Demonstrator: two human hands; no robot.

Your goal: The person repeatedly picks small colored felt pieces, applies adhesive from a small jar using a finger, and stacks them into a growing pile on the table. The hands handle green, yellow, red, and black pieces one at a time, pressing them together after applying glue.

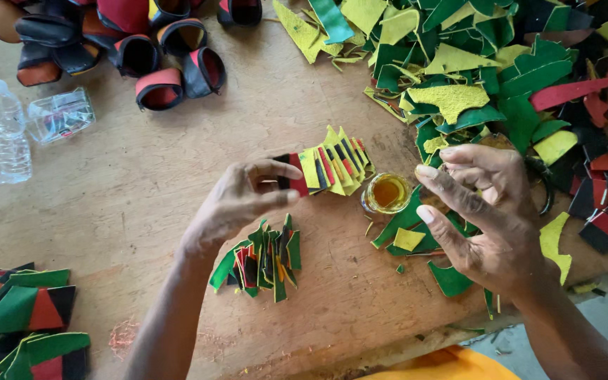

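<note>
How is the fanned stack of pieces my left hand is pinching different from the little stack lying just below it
The fanned stack shows mostly yellow faces with red and black stripes; the lower stack shows mostly green. The fanned stack is held at its end by the left hand; the lower stack lies untouched on the wooden table. The fanned stack spreads wider; the lower one is bunched tighter. Both are overlapped cut pieces in red, black, green and yellow.

Both forearms reach up from the bottom edge, bare to the wrist. The left hand (237, 204) is turned palm-down, its thumb and fingers (276, 169) curled toward each other in a pinch. The right hand (487, 218) is raised beside it, palm facing left, fingers spread and loosely bent, thumb and forefinger tips close together.
</note>
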